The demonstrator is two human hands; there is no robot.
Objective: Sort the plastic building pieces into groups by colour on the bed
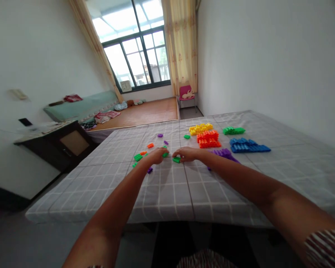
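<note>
My left hand [157, 155] is closed on a small green plastic piece [165, 153] above the checked cloth. Close by on its right, my right hand [186, 153] pinches another green plastic piece [176, 160] at the cloth. Around my left hand lie loose pieces: an orange piece [150, 145], a purple piece [160, 136], a green piece [138, 157] and several others. A purple group [223, 153] is partly hidden behind my right forearm. The exact kind of these pieces is too small to make out.
Sorted by colour on the right are yellow pieces [201, 128], orange-red pieces [208, 139], green pieces [233, 130] and blue pieces [248, 146]. A lone green piece [187, 137] lies beyond my hands. The grey checked cloth [167, 193] covers the surface; a wall stands right.
</note>
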